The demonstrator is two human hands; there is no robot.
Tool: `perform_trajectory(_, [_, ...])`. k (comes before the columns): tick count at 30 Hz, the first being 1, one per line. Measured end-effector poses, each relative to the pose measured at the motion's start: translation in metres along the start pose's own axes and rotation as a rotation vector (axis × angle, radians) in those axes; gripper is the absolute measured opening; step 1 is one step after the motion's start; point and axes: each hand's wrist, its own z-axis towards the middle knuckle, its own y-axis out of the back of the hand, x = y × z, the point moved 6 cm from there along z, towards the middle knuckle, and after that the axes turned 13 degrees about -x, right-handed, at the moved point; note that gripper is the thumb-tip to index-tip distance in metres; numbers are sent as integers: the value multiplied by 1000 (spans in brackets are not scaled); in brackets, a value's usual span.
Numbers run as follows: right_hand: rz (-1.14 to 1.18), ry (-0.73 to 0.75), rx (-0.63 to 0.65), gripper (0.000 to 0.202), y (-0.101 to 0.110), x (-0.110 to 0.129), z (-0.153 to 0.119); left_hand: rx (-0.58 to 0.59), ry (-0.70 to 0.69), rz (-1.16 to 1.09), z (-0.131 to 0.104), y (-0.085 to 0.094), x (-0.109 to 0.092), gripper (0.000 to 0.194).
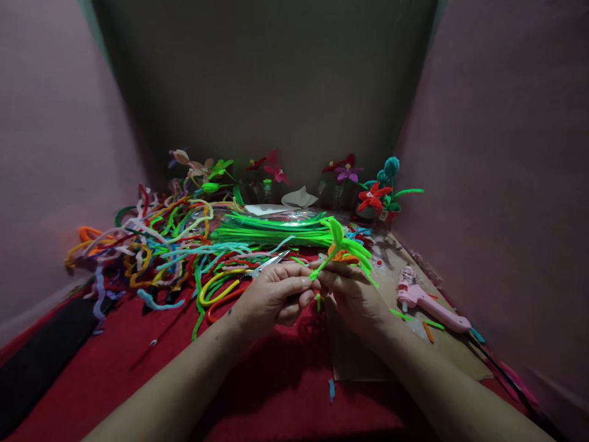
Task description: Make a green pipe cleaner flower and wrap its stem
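A bright green pipe-cleaner piece (338, 245) with looped leaf shapes rises to the upper right between my hands. My left hand (278, 291) pinches its lower end between thumb and forefinger. Against the same stem, from the right, rest the closed fingers of my right hand (352, 291), just below the leaf loops. Behind my left hand lie scissors (271, 263) with open blades and yellow and red-orange handles. An orange piece (343, 256) shows behind the green loops.
Tangled colourful pipe cleaners (175, 239) cover the left and a green bundle (276, 230) lies at the back. A pink glue gun (430, 304) rests on cardboard (363, 362) at the right. Pipe-cleaner flowers (375, 196) stand along the back wall.
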Motion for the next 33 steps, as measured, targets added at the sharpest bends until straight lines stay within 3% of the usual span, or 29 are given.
perform_trajectory(5, [-57,48,106,9,-6,5,0,113,144,-91,2,1,6,8])
perform_trajectory(9, [-94,98,15,9,0,1,2,115,134,-52,4,1,6,7])
perform_trajectory(13, [-117,128,-105,14,5,-2,-1,-67,-111,274,5,3,0,17])
perform_trajectory(17, [-152,160,-181,19,6,2,-6,-260,-519,668,-2,2,-13,22])
perform_trajectory(19, [-150,167,-194,19,6,3,-6,-318,-699,791,-7,-1,-18,20])
perform_trajectory(21, [-127,165,-194,18,6,4,-6,-337,-791,841,-11,-2,-19,19])
perform_trajectory(33, [-236,217,-165,16,5,6,-9,-356,-713,802,-9,-3,-22,23])
